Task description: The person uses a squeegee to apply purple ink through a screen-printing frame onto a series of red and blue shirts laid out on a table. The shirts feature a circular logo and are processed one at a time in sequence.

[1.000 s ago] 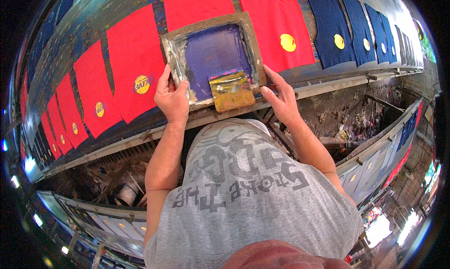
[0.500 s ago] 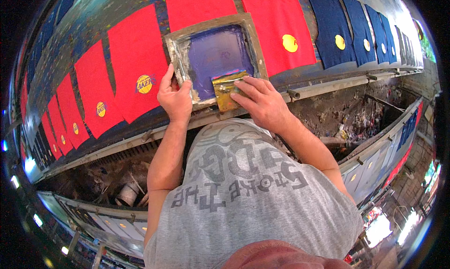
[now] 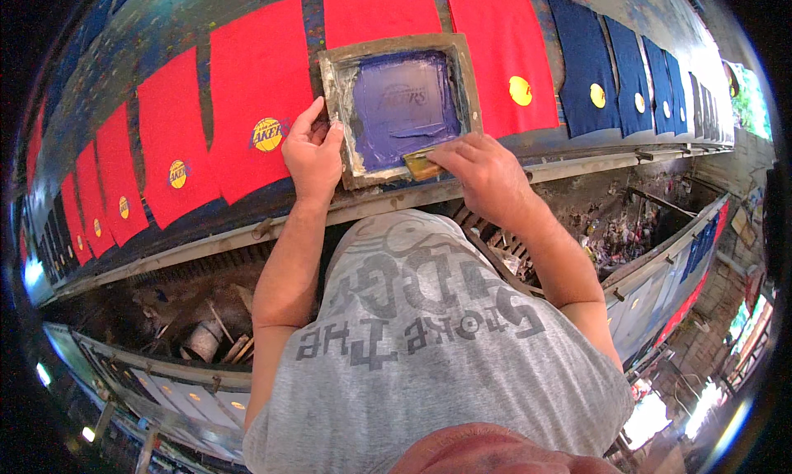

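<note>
Screen mesh (image 3: pixel 403 103) open from above; raised frame (image 3: pixel 392 47) around; squeegee (image 3: pixel 421 165) blocks near-right corner.

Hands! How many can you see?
2. The left hand holds the left side of the square frame. The right hand is at the frame's lower right corner, holding the yellowish scraper. No other hands show.

Right-hand row: navy-blue cloth panels (image 3: pixel 587 61) with round yellow or pale prints
Left hollow: dirty white cylindrical bucket (image 3: pixel 202 340), tilted, near thin wooden sticks (image 3: pixel 239 350)
Right hollow: small mixed litter (image 3: pixel 609 226)
Lower-left row: pale grey cloth panels (image 3: pixel 198 406), small yellow prints
Far right: grey-brown paved floor (image 3: pixel 703 332)
</note>
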`<act>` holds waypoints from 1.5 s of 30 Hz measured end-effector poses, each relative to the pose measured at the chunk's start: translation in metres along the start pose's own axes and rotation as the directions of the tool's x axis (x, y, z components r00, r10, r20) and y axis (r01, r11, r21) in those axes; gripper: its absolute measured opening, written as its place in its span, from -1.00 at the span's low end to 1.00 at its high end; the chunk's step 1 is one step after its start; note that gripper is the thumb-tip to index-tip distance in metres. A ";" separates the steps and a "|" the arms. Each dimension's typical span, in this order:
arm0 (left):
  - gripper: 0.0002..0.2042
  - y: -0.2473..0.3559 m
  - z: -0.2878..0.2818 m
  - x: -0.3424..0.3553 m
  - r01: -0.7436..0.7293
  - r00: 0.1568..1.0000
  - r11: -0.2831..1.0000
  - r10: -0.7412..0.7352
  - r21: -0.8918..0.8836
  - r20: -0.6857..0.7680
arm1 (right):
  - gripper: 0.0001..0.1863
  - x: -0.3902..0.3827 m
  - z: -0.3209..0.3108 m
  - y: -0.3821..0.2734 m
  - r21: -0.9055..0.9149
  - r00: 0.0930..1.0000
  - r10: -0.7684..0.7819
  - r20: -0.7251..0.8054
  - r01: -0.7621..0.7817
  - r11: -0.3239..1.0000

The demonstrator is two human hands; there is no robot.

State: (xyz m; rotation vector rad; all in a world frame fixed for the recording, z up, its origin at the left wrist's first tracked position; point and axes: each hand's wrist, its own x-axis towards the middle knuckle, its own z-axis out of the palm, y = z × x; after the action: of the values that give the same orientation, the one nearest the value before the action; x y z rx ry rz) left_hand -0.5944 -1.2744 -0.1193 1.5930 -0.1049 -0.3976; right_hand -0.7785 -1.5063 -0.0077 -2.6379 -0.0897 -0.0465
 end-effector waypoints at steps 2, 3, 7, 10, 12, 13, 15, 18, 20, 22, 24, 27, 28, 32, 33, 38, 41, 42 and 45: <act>-0.50 0.005 0.000 0.003 0.012 1.000 1.000 -0.012 0.020 0.015 | -0.50 -0.009 0.010 0.001 -0.050 0.998 -0.035 -0.043 0.033 0.998; -0.50 0.008 0.000 0.004 0.022 1.000 0.999 -0.023 0.044 0.019 | -0.50 -0.012 0.015 0.003 -0.079 0.997 -0.062 -0.051 0.058 0.995; -0.50 0.014 0.001 0.007 0.029 0.999 0.996 -0.033 0.081 0.038 | -0.51 -0.013 0.029 0.012 -0.152 0.988 -0.135 -0.078 0.122 0.981; -0.51 0.016 0.001 0.007 0.001 0.999 0.990 -0.008 0.139 0.048 | -0.52 -0.003 0.039 0.013 -0.168 0.979 -0.175 -0.104 0.157 0.973; -0.52 0.015 0.002 0.008 0.029 0.999 0.992 -0.034 0.120 0.043 | -0.53 0.007 0.046 0.012 -0.195 0.972 -0.196 -0.128 0.169 0.966; -0.53 0.014 0.002 0.009 0.039 0.998 0.993 -0.044 0.114 0.040 | -0.52 0.014 0.050 0.011 -0.212 0.970 -0.199 -0.140 0.167 0.963; -0.54 0.013 0.001 0.010 0.033 0.998 0.993 -0.038 0.111 0.049 | -0.53 0.029 0.055 0.010 -0.235 0.967 -0.192 -0.169 0.150 0.960; -0.55 0.010 0.001 0.011 -0.005 0.999 0.989 -0.002 0.148 0.047 | -0.52 0.057 0.056 0.013 -0.230 0.956 -0.160 -0.246 0.103 0.968; -0.55 0.010 0.000 0.012 -0.034 0.998 0.985 0.025 0.169 0.054 | -0.52 0.076 0.051 0.017 -0.213 0.958 -0.136 -0.251 0.082 0.974; -0.54 0.012 -0.001 0.012 -0.055 0.997 0.983 0.043 0.173 0.068 | -0.50 0.092 0.042 0.020 -0.188 0.974 -0.070 -0.216 0.028 0.982; -0.53 0.013 -0.001 0.011 -0.024 0.998 0.989 0.015 0.146 0.064 | -0.49 0.103 0.031 0.025 -0.171 0.971 -0.063 -0.229 0.024 0.985; -0.53 0.012 0.000 0.012 0.017 0.998 0.993 -0.024 0.118 0.058 | -0.51 0.119 0.026 0.032 -0.196 0.970 -0.034 -0.242 -0.014 0.981; -0.52 0.011 0.000 0.012 0.036 0.998 0.993 -0.043 0.116 0.055 | -0.53 0.122 0.028 0.035 -0.205 0.966 -0.033 -0.258 -0.021 0.978; -0.53 0.008 -0.001 0.013 0.012 0.998 0.990 -0.020 0.142 0.059 | -0.56 0.106 0.045 0.031 -0.255 0.962 -0.122 -0.243 0.058 0.965; -0.53 0.007 -0.001 0.013 0.001 0.998 0.990 -0.010 0.144 0.062 | -0.57 0.095 0.050 0.026 -0.249 0.962 -0.148 -0.229 0.089 0.964; -0.54 0.008 -0.001 0.013 -0.029 0.999 0.988 0.023 0.152 0.043 | -0.60 0.035 0.061 -0.014 -0.188 0.969 -0.173 -0.176 0.140 0.972; -0.54 0.011 0.000 0.012 -0.020 0.999 0.985 0.014 0.170 0.040 | -0.61 0.023 0.049 -0.023 -0.143 0.971 -0.178 -0.160 0.156 0.977; -0.53 0.012 0.000 0.012 -0.017 0.999 0.985 0.010 0.174 0.041 | -0.44 0.025 0.040 -0.018 -0.092 0.983 -0.142 -0.115 0.132 0.987; -0.53 0.014 -0.003 0.013 -0.053 0.997 0.969 0.040 0.242 0.061 | -0.46 0.048 0.011 0.016 -0.046 0.999 0.007 0.032 -0.005 0.999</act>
State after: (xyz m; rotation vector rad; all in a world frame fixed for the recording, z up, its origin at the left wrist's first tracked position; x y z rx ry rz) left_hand -0.5790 -1.2766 -0.1082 1.8180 -0.2413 -0.4046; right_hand -0.7292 -1.5123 -0.0222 -2.6854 -0.0930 -0.0036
